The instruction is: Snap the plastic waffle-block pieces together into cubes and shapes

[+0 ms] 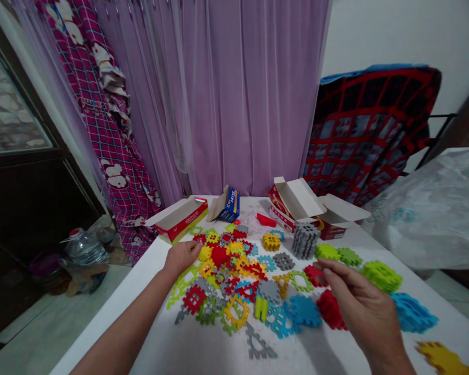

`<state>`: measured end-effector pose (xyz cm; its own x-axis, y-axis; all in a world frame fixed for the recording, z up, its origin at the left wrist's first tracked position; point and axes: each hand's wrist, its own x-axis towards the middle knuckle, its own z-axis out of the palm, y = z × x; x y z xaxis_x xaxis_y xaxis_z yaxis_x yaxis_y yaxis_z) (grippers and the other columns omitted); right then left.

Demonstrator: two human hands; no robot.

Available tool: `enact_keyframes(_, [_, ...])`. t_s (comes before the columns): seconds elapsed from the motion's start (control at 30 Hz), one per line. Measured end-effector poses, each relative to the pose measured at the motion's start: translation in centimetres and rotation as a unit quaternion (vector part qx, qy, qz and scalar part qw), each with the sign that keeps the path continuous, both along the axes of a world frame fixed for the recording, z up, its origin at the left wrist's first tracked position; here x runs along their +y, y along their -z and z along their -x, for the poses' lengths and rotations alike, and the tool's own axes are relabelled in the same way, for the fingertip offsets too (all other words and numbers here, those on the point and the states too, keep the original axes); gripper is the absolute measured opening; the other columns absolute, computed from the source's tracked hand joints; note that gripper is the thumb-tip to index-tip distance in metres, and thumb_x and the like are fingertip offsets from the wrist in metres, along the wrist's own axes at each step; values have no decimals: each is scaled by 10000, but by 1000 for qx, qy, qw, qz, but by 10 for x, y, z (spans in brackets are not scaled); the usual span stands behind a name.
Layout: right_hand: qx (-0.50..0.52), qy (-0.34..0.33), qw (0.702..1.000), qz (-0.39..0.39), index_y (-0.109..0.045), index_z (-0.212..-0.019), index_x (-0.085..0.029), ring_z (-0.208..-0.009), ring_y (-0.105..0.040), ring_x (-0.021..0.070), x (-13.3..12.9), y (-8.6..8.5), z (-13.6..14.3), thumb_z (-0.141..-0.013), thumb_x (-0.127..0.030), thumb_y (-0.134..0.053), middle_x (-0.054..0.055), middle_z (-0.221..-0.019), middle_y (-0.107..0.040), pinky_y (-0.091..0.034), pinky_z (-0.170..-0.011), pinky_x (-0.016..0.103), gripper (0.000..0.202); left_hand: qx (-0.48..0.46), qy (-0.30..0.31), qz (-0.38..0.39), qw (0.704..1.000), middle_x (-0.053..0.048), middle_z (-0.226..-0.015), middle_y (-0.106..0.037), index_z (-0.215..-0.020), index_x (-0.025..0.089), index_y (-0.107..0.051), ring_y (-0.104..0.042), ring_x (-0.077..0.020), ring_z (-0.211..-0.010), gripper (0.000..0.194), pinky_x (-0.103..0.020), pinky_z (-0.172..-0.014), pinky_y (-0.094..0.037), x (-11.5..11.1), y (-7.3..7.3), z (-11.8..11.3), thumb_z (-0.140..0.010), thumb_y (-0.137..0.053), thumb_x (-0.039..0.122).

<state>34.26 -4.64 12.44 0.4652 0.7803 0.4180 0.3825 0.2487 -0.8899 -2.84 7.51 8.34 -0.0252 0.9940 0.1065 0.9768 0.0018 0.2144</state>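
My left hand [183, 258] is at the left edge of a loose heap of toothed plastic building pieces [219, 256]. Its fingers are curled closed, and whatever they may hold is hidden. My right hand [361, 299] pinches thumb and forefinger at a red toothed piece [315, 275], above the right side of the table. Just below those fingers lies a stack of red pieces [331, 310]. Beside it are blue square pieces [304, 311]. Right of the hand sit a green stack [382, 276] and a blue stack [413, 312].
A tall grey stack [305, 241] and a small yellow stack [271, 242] stand behind the heap. Opened cartons line the back: a red one [183, 221], a blue one [231, 204] and a red-and-white one [297, 203]. Yellow pieces [443, 358] lie at the front right.
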Motion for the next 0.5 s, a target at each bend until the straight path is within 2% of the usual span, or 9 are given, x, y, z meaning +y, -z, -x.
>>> enact_keyframes(0.07, [-10,7,1000,2,-776,-806,-254,-603,-713,214,0,-2,1,-700,-446,-648,48,-721,-762,-546,-432,230,255,-11,15,-8,1000,-22,-868,-756,-903,236,-727,-677,-180,-844,515,-258,-744,-457,22,-3,-3,-966,-272,470])
enact_keyframes(0.17, [-18,15,1000,-5,-776,-777,-264,-608,-715,209,-1,-4,0,-705,-438,-639,52,-781,-774,-524,-399,214,233,-15,20,-7,1000,-70,-1210,-700,-1201,221,-657,-623,-204,-1114,462,-294,-919,-447,55,0,-11,-954,-332,438])
enact_keyframes(0.27, [-19,16,1000,-3,-780,-780,-261,-585,-707,195,0,-4,-2,-712,-419,-639,50,-798,-777,-524,-401,205,222,-4,-2,28,1000,-156,-1431,-539,-1337,205,-573,-509,-327,-1292,553,-483,-1027,-398,76,11,-25,-901,-427,514])
enact_keyframes(0.33, [-13,17,1000,2,-782,-803,-251,-561,-698,189,0,-2,-4,-712,-408,-644,53,-790,-777,-535,-414,210,229,3,-11,55,998,-180,-1482,-476,-1341,221,-572,-464,-385,-1328,594,-599,-1013,-377,81,17,-34,-896,-396,573])
enact_keyframes(0.37, [-11,19,1000,4,-783,-810,-247,-557,-697,190,1,-1,-5,-711,-405,-644,55,-784,-776,-540,-420,213,232,6,-9,65,998,-177,-1496,-459,-1336,230,-576,-450,-386,-1341,601,-614,-1010,-374,80,19,-38,-902,-368,589])
enact_keyframes(0.43, [-11,22,1000,5,-784,-808,-244,-569,-700,195,2,2,-5,-713,-401,-644,59,-774,-774,-538,-419,216,230,10,8,77,997,-157,-1498,-465,-1312,239,-595,-464,-347,-1340,602,-557,-1022,-392,74,20,-43,-912,-329,601])
enact_keyframes(0.5, [-14,19,1000,7,-785,-804,-243,-586,-704,200,4,5,-4,-720,-400,-642,61,-754,-769,-523,-404,213,228,15,27,80,996,-140,-1431,-548,-1253,237,-640,-542,-303,-1272,590,-462,-1003,-430,66,16,-46,-918,-318,601])
